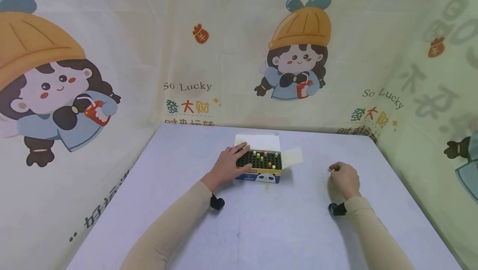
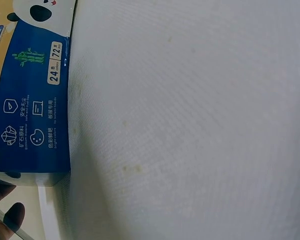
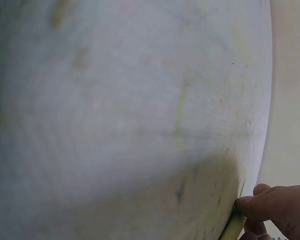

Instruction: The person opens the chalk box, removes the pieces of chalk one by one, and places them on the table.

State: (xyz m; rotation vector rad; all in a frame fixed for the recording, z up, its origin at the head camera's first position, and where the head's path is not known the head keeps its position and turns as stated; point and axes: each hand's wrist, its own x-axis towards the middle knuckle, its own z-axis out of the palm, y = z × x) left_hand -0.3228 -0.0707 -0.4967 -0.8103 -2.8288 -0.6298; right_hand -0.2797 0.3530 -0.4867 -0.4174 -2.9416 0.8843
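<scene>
A box (image 1: 267,177) with a panda on its blue and yellow front stands with its lid raised, a black holder with many holes inside. Several coloured chalk sticks (image 1: 265,154) stand in some holes. My left hand (image 1: 226,165) rests over the box's left end, fingers spread. The box's printed side (image 2: 32,100) fills the left edge of the left wrist view. Right of the box, my right hand (image 1: 345,180) pinches a small yellowish stick (image 1: 332,171); in the right wrist view the stick (image 3: 233,226) shows below the fingertips, partly cut off.
A pale flap (image 1: 292,157) sticks out from the box's right side. The white tabletop (image 1: 284,228) carries faint yellowish marks. Printed cloth walls (image 1: 231,62) with cartoon figures surround the table. Black wrist devices (image 1: 217,203) sit below both hands.
</scene>
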